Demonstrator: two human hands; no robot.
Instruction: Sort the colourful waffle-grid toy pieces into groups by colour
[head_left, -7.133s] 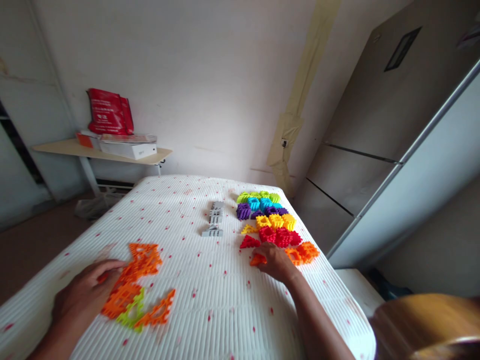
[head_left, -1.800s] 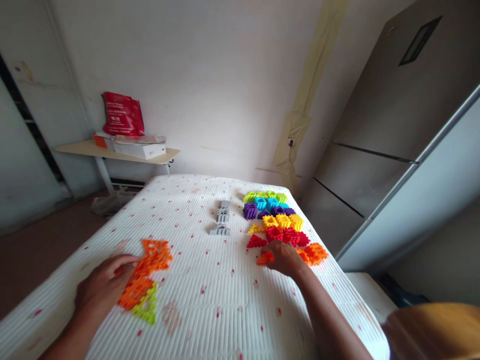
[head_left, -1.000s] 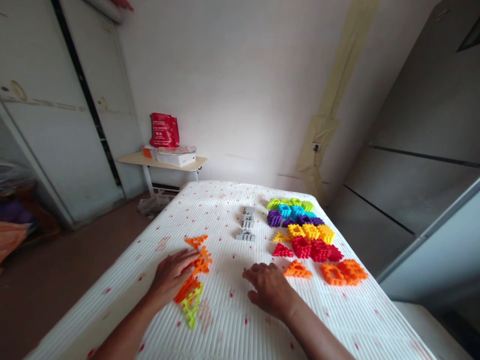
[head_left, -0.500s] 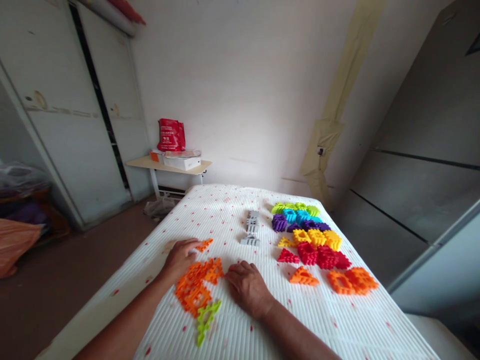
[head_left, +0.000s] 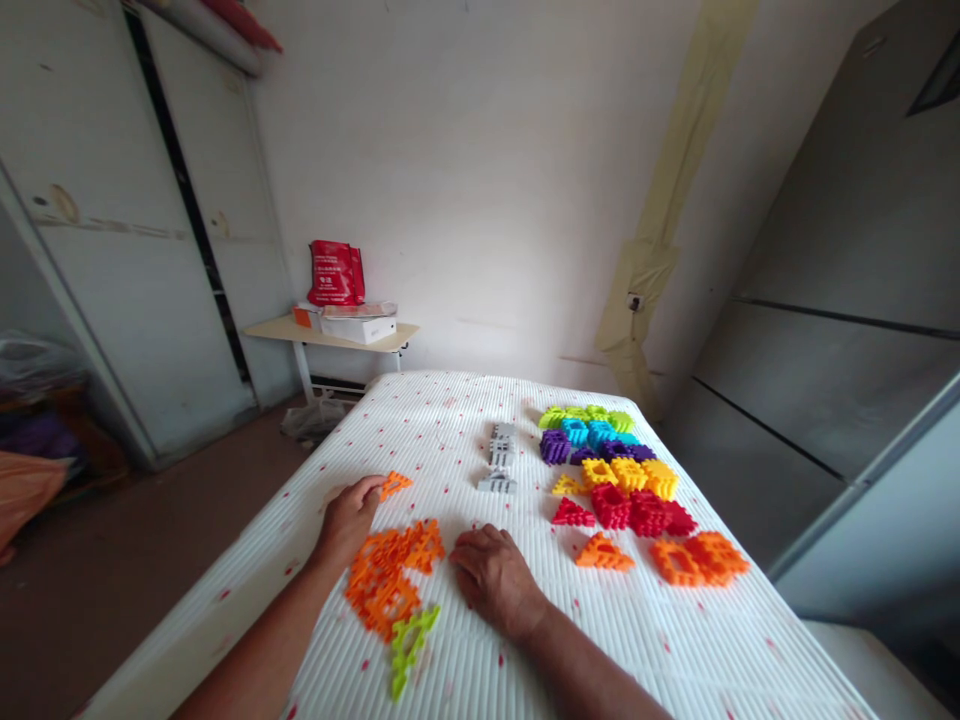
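Note:
My left hand (head_left: 346, 518) lies on the white mattress (head_left: 465, 420) with its fingertips closed on a small orange triangle piece (head_left: 394, 484). Just below it sits a flat assembly of joined orange pieces (head_left: 386, 575) with a lime-green piece (head_left: 409, 645) at its near end. My right hand (head_left: 491, 578) rests palm down beside the assembly's right edge, fingers loosely bent, nothing visible in it. A loose orange triangle (head_left: 602, 552) lies to its right.
Sorted piles of pieces line the mattress's right side: lime (head_left: 585, 415), cyan (head_left: 592, 432), purple (head_left: 556, 447), yellow (head_left: 630, 475), red (head_left: 637, 512), orange (head_left: 701, 560). Grey pieces (head_left: 499, 465) lie mid-mattress. A small table (head_left: 330, 335) holds boxes and a red bag. A grey wardrobe stands to the right.
My right hand left the orange pile and moved left to the assembly, leaving one orange triangle behind. My left hand turned the assembly and took hold of a small orange triangle. The view swung left.

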